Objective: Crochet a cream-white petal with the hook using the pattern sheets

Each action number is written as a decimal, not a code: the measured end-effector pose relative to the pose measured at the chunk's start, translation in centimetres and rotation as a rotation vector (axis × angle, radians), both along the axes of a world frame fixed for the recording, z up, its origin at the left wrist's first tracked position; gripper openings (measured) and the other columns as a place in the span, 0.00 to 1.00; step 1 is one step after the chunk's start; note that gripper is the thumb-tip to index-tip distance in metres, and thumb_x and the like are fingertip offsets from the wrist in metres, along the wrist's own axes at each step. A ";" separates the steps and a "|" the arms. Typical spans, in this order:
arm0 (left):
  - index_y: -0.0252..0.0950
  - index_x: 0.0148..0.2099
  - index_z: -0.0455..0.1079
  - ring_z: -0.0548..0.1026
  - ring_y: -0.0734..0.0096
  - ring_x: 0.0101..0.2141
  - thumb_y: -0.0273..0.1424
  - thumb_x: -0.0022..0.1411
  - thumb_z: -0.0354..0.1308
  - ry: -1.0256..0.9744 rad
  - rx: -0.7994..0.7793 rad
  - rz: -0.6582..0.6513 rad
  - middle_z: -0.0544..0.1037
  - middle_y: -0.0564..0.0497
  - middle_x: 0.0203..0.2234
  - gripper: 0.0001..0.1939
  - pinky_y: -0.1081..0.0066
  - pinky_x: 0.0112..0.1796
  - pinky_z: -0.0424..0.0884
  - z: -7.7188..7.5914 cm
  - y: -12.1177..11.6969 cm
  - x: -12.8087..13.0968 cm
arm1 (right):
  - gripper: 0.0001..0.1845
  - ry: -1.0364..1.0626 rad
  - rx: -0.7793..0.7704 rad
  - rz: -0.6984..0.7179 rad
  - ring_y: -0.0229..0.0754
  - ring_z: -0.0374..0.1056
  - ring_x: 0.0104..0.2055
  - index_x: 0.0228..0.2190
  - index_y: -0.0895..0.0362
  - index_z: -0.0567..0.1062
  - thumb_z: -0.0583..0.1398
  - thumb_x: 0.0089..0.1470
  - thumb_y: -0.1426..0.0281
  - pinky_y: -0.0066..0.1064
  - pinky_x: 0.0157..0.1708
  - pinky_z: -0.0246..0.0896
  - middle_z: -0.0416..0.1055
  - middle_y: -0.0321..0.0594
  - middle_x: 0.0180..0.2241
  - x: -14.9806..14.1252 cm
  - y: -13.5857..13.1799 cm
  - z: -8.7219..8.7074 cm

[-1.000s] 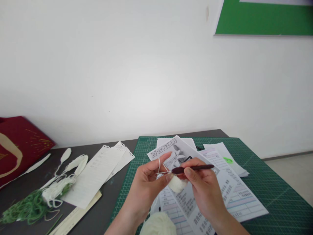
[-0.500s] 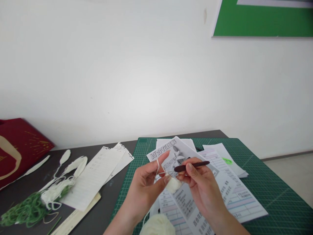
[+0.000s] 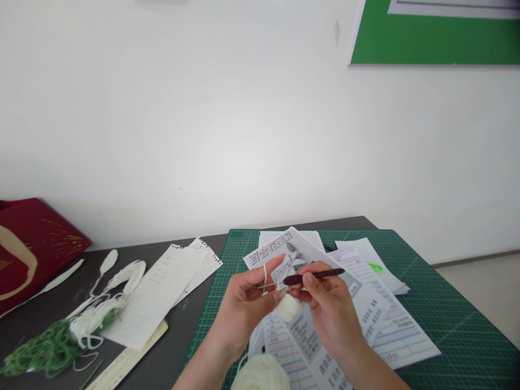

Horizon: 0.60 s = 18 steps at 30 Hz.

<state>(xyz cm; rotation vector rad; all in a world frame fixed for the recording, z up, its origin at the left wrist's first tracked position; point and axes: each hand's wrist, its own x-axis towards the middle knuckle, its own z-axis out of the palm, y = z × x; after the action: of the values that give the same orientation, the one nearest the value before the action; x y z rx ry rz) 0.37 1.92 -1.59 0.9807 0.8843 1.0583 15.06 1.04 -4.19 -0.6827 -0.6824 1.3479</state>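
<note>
Between thumb and fingers, my left hand [image 3: 247, 303] pinches a small cream crochet piece [image 3: 290, 307], and a strand of yarn loops over its raised index finger. My right hand [image 3: 331, 303] grips the dark handle of a crochet hook [image 3: 312, 275], with fingertips close to the piece's right edge. The hook's thin metal shaft points left, across the yarn just above the left thumb. Exact stitches at the tip are too small to make out. Below the hands sits a cream ball of yarn [image 3: 260, 374], cut off by the lower frame edge.
Printed sheets [image 3: 390, 336] lie under the hands on a green cutting mat [image 3: 459, 336]. A bright green clip [image 3: 375, 267] rests on papers to the right. At left are handwritten pages [image 3: 156, 292], green yarn [image 3: 44, 346], white crocheted petals [image 3: 109, 261] and a red bag [image 3: 49, 233].
The hook has slid left, so its shaft now reaches farther past the left thumb. My right hand has shifted slightly left with it, and the left hand keeps its pinch.
</note>
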 end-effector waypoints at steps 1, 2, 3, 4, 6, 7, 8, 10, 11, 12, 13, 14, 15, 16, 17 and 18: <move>0.43 0.48 0.77 0.75 0.67 0.33 0.29 0.47 0.70 -0.001 0.007 0.010 0.80 0.52 0.27 0.23 0.68 0.39 0.68 0.1 0.0 0.0 | 0.08 0.006 0.003 0.000 0.33 0.72 0.24 0.27 0.56 0.78 0.69 0.46 0.65 0.22 0.27 0.68 0.77 0.34 0.24 0.0 0.0 0.0; 0.43 0.49 0.77 0.75 0.66 0.34 0.28 0.47 0.69 0.005 0.018 0.024 0.80 0.52 0.27 0.24 0.68 0.40 0.68 0.3 -0.1 -0.1 | 0.08 0.013 0.003 0.000 0.33 0.73 0.25 0.27 0.56 0.78 0.69 0.46 0.65 0.22 0.28 0.69 0.78 0.34 0.24 0.0 0.0 0.0; 0.43 0.49 0.77 0.74 0.65 0.36 0.28 0.48 0.69 0.017 0.033 0.040 0.79 0.52 0.28 0.23 0.67 0.41 0.68 0.4 -0.1 -0.1 | 0.08 0.020 0.001 0.001 0.33 0.73 0.25 0.28 0.56 0.78 0.68 0.47 0.65 0.22 0.28 0.69 0.78 0.35 0.25 0.1 0.0 0.0; 0.42 0.48 0.77 0.74 0.64 0.38 0.28 0.48 0.69 0.031 0.048 0.054 0.79 0.52 0.28 0.23 0.67 0.43 0.67 0.5 -0.1 -0.1 | 0.08 0.028 -0.003 0.002 0.34 0.73 0.25 0.28 0.56 0.78 0.68 0.47 0.65 0.23 0.29 0.69 0.78 0.36 0.25 0.1 0.0 0.0; 0.42 0.47 0.78 0.73 0.63 0.41 0.28 0.48 0.69 0.055 0.068 0.074 0.78 0.52 0.29 0.21 0.66 0.46 0.65 0.5 -0.2 -0.1 | 0.08 0.041 -0.012 -0.001 0.34 0.73 0.25 0.28 0.56 0.77 0.68 0.47 0.65 0.23 0.29 0.69 0.78 0.36 0.25 0.2 0.0 0.0; 0.42 0.47 0.78 0.72 0.62 0.42 0.28 0.48 0.69 0.060 0.072 0.080 0.78 0.52 0.29 0.21 0.65 0.48 0.64 0.4 -0.2 -0.1 | 0.08 0.045 -0.016 -0.007 0.34 0.73 0.25 0.28 0.56 0.77 0.68 0.47 0.65 0.23 0.29 0.69 0.78 0.36 0.25 0.2 0.1 0.0; 0.42 0.47 0.78 0.72 0.62 0.42 0.29 0.48 0.69 0.066 0.074 0.087 0.77 0.52 0.28 0.21 0.64 0.48 0.64 0.4 -0.2 -0.1 | 0.08 0.045 -0.020 -0.011 0.34 0.73 0.25 0.28 0.56 0.77 0.68 0.47 0.65 0.23 0.29 0.69 0.78 0.36 0.25 0.2 0.1 0.0; 0.44 0.48 0.77 0.72 0.63 0.40 0.30 0.48 0.69 0.080 0.079 0.092 0.77 0.53 0.28 0.21 0.63 0.48 0.63 0.2 -0.2 -0.1 | 0.08 0.041 -0.025 -0.017 0.34 0.73 0.25 0.29 0.56 0.77 0.68 0.47 0.65 0.25 0.30 0.70 0.78 0.36 0.26 0.2 0.1 -0.1; 0.45 0.48 0.77 0.72 0.63 0.41 0.31 0.49 0.69 0.083 0.082 0.087 0.77 0.53 0.28 0.21 0.63 0.48 0.63 0.1 -0.2 0.0 | 0.08 0.034 -0.023 -0.018 0.35 0.73 0.25 0.29 0.56 0.77 0.68 0.47 0.65 0.25 0.30 0.70 0.78 0.36 0.26 0.2 0.1 -0.1; 0.45 0.48 0.77 0.72 0.62 0.42 0.31 0.49 0.68 0.080 0.085 0.078 0.78 0.53 0.29 0.21 0.62 0.49 0.63 0.0 -0.2 0.0 | 0.08 0.024 -0.020 -0.020 0.35 0.73 0.25 0.29 0.56 0.77 0.68 0.47 0.65 0.26 0.30 0.70 0.78 0.36 0.26 0.1 0.0 -0.2; 0.46 0.48 0.77 0.72 0.61 0.43 0.31 0.50 0.68 0.072 0.085 0.064 0.79 0.52 0.29 0.20 0.63 0.49 0.63 -0.1 -0.2 0.0 | 0.08 0.010 -0.015 -0.024 0.35 0.73 0.26 0.28 0.55 0.77 0.68 0.47 0.64 0.26 0.30 0.70 0.78 0.35 0.26 0.1 0.0 -0.2; 0.46 0.48 0.77 0.72 0.61 0.45 0.31 0.50 0.68 0.061 0.082 0.050 0.79 0.52 0.30 0.20 0.63 0.49 0.63 -0.2 -0.3 0.1 | 0.08 -0.004 -0.010 -0.030 0.36 0.73 0.26 0.28 0.55 0.77 0.68 0.47 0.64 0.26 0.30 0.69 0.77 0.35 0.26 0.0 0.0 -0.3; 0.46 0.48 0.77 0.72 0.61 0.45 0.30 0.50 0.68 0.045 0.074 0.040 0.79 0.52 0.31 0.20 0.63 0.49 0.63 -0.2 -0.3 0.1 | 0.09 -0.018 -0.010 -0.034 0.36 0.73 0.27 0.28 0.55 0.77 0.68 0.47 0.64 0.26 0.30 0.69 0.77 0.35 0.26 0.0 0.0 -0.3; 0.46 0.48 0.77 0.72 0.61 0.45 0.30 0.50 0.68 0.029 0.063 0.036 0.80 0.52 0.31 0.20 0.63 0.49 0.63 -0.3 -0.3 0.2 | 0.09 -0.028 -0.012 -0.037 0.36 0.73 0.27 0.28 0.55 0.77 0.68 0.47 0.64 0.27 0.30 0.69 0.77 0.35 0.26 -0.1 0.0 -0.3; 0.46 0.48 0.77 0.72 0.61 0.44 0.30 0.50 0.68 0.015 0.052 0.034 0.80 0.51 0.31 0.21 0.63 0.48 0.64 -0.3 -0.4 0.2 | 0.09 -0.033 -0.017 -0.039 0.36 0.73 0.27 0.27 0.55 0.77 0.68 0.46 0.63 0.27 0.29 0.69 0.76 0.35 0.26 -0.1 0.0 -0.3; 0.45 0.48 0.77 0.73 0.62 0.43 0.30 0.50 0.68 0.004 0.041 0.032 0.80 0.51 0.31 0.21 0.63 0.48 0.65 -0.3 -0.4 0.3 | 0.09 -0.034 -0.023 -0.039 0.36 0.72 0.27 0.27 0.55 0.77 0.68 0.46 0.63 0.27 0.29 0.68 0.76 0.35 0.26 -0.2 0.0 -0.3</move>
<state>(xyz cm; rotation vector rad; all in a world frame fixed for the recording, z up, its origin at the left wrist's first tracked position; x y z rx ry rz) 0.67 1.55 -1.87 1.0064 0.8874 1.1060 14.88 1.03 -4.52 -0.7349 -0.6785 1.3127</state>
